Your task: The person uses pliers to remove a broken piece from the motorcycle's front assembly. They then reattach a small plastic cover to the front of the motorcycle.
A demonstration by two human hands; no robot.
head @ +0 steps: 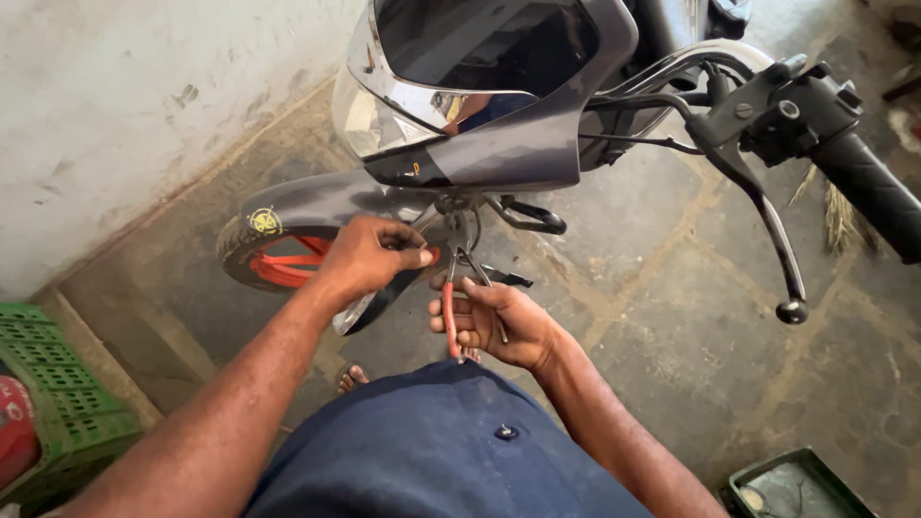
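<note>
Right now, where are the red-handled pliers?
In the head view, the red-handled metal pliers sit in the right hand, just below the grey motorcycle's headlight cowl, beside the left hand.

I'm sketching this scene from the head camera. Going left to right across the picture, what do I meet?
Green crate → front wheel with red rim → left hand → right hand holding red-handled pliers → brake lever → black handlebar grip.

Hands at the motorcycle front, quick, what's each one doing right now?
Left hand: closed, gripping a part under the headlight; which part cannot be told.
Right hand: closed on red-handled pliers.
</note>
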